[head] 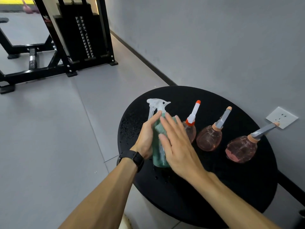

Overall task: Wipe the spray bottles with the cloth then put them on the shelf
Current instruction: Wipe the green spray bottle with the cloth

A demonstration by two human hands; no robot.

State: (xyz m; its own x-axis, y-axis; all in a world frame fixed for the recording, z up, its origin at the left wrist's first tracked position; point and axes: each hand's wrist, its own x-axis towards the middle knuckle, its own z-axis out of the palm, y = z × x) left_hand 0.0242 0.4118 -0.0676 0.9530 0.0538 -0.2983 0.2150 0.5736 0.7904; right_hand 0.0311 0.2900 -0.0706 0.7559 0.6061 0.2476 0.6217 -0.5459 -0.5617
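Note:
A green spray bottle (159, 157) with a clear trigger head (156, 105) stands upright on the left part of a round black table (181, 199). My left hand (146, 138), with a black watch on the wrist, grips the bottle from its left side. My right hand (178, 146) lies flat with fingers stretched out, pressing a teal cloth (158, 128) against the bottle's right side. To the right stand three round pink spray bottles with long nozzles: the nearest (191, 131) has a white and red nozzle, the middle (208, 138) and the right one (241, 150) have grey nozzles.
Water droplets (132, 126) speckle the table's left edge. A grey wall runs along the right, with a white socket (282, 117) just behind the table. A black weight machine (79, 35) stands on the grey floor at the far left. No shelf is in view.

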